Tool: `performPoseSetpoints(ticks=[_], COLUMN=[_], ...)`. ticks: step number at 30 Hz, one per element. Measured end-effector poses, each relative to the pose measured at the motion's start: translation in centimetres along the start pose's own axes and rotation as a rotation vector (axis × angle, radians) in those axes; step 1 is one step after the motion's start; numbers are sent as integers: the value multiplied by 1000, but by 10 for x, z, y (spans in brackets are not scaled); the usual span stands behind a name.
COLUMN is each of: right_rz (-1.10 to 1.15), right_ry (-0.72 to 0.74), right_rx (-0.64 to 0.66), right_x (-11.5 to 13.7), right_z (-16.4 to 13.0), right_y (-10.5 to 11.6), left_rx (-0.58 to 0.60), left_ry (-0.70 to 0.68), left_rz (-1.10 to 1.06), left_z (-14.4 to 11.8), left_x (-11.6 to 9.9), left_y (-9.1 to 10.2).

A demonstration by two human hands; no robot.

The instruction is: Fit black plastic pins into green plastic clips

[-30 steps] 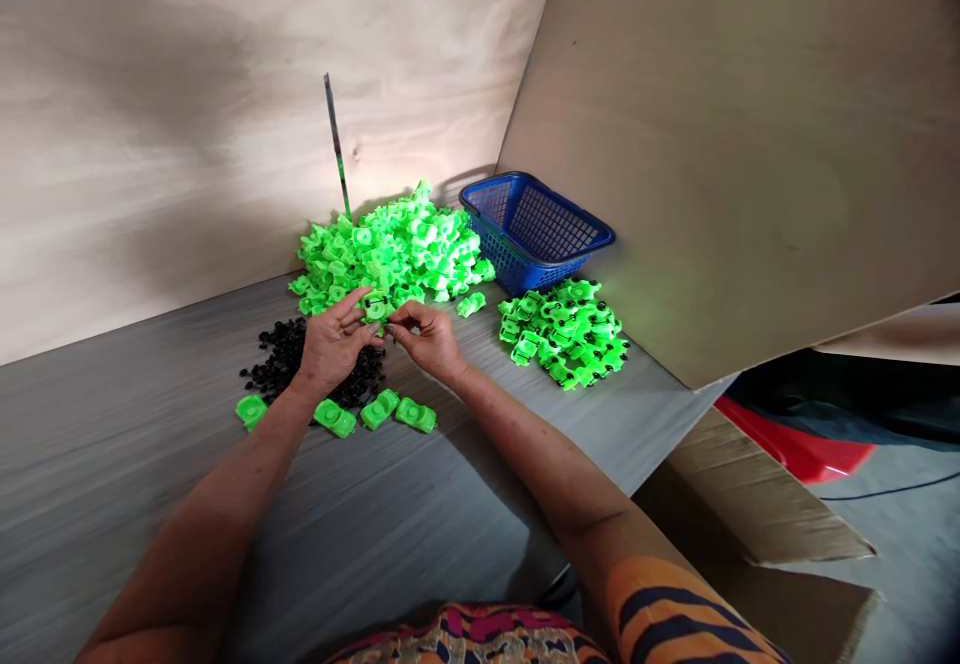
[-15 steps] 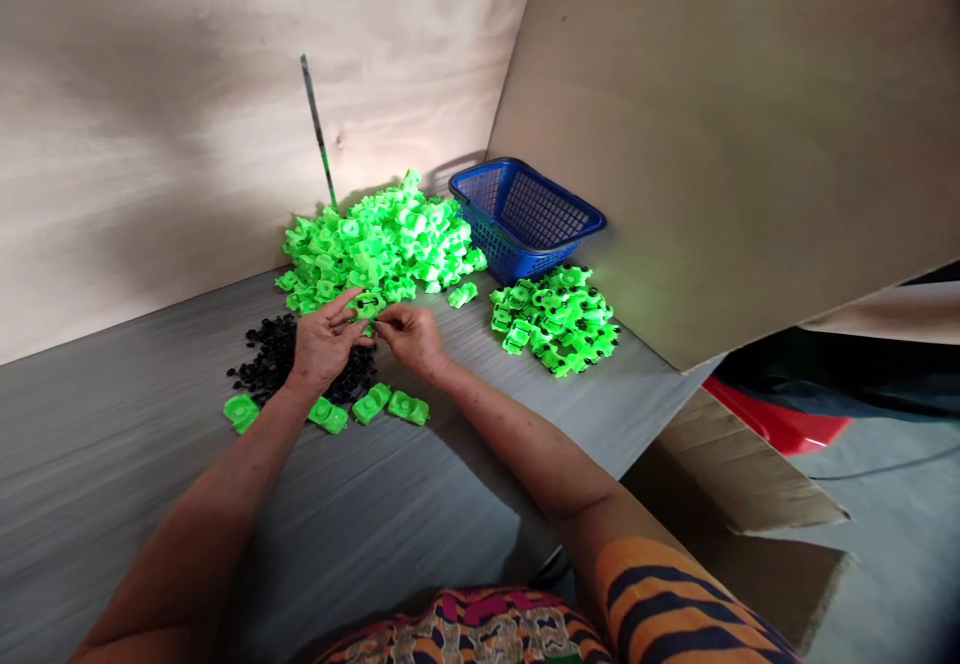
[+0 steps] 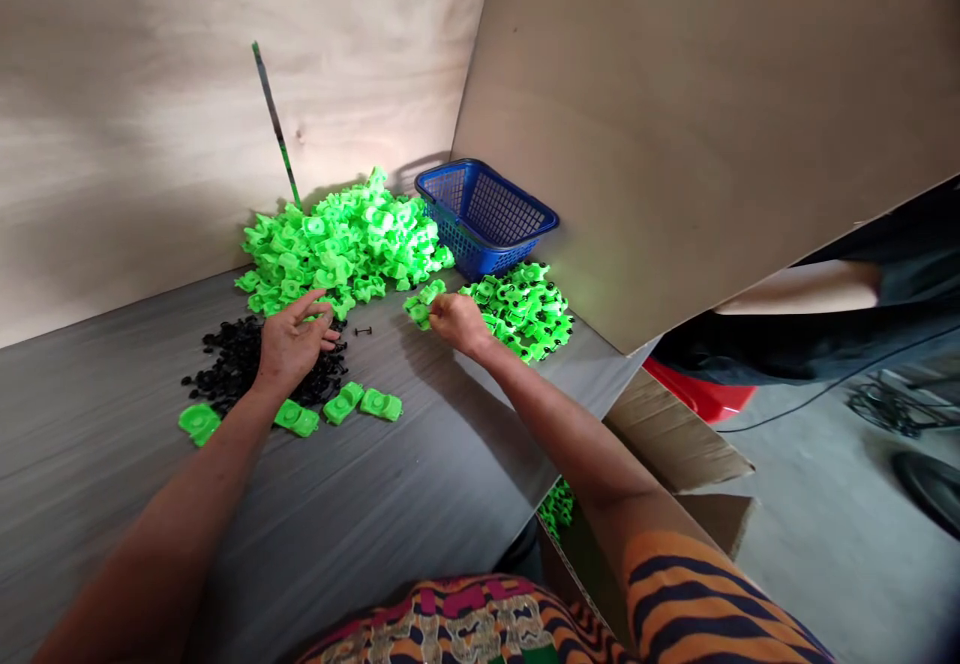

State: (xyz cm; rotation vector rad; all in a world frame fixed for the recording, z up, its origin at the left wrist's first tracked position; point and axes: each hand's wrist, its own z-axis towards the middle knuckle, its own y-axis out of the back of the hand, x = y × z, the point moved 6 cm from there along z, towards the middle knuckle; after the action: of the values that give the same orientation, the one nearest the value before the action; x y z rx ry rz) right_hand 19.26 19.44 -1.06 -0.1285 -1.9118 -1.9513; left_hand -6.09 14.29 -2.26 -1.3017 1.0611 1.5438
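Note:
My left hand (image 3: 294,342) has its fingers apart over the right side of a pile of black wheel-and-axle pieces (image 3: 232,354), with nothing plainly held. Beyond its fingertips rises a heap of bright green plastic toy car bodies (image 3: 337,244). My right hand (image 3: 459,322) is closed in a pinch on a green toy car (image 3: 417,310), partly hidden by the fingers, and another green body lies right by it. Just right of that hand is a group of green cars with black wheels (image 3: 529,314). One loose black axle (image 3: 363,331) lies between my hands.
Several green bodies (image 3: 343,403) lie in a row along the near side of the grey table (image 3: 360,514). A blue mesh basket (image 3: 480,254) stands in the corner by the board walls. Below the right edge is a cardboard box (image 3: 667,424); a person's arm (image 3: 802,287) shows beyond the partition.
My hands have come apart. The right one has moved right toward the wheeled cars with a green car, while the left has opened over the black pieces. The view has swung right.

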Motion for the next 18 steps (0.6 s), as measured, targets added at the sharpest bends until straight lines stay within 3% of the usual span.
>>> performPoseSetpoints(ticks=[4, 9, 13, 16, 18], right_rz=[-294, -410, -357, -322, -318], right_ry=[-42, -99, 2, 103, 70], right_rx=[2, -33, -106, -81, -93], right_x=[-26, -26, 0, 27, 38], right_z=[-12, -2, 13, 24, 31], right_y=[12, 22, 17, -4, -17], left_rx=[-11, -21, -42, -39, -39], left_ry=[-24, -54, -64, -73, -84], left_rz=[13, 43, 56, 68, 80], left_z=[0, 0, 0, -1, -2], left_x=[-1, -3, -2, -1, -2], left_y=[0, 0, 1, 0, -1])
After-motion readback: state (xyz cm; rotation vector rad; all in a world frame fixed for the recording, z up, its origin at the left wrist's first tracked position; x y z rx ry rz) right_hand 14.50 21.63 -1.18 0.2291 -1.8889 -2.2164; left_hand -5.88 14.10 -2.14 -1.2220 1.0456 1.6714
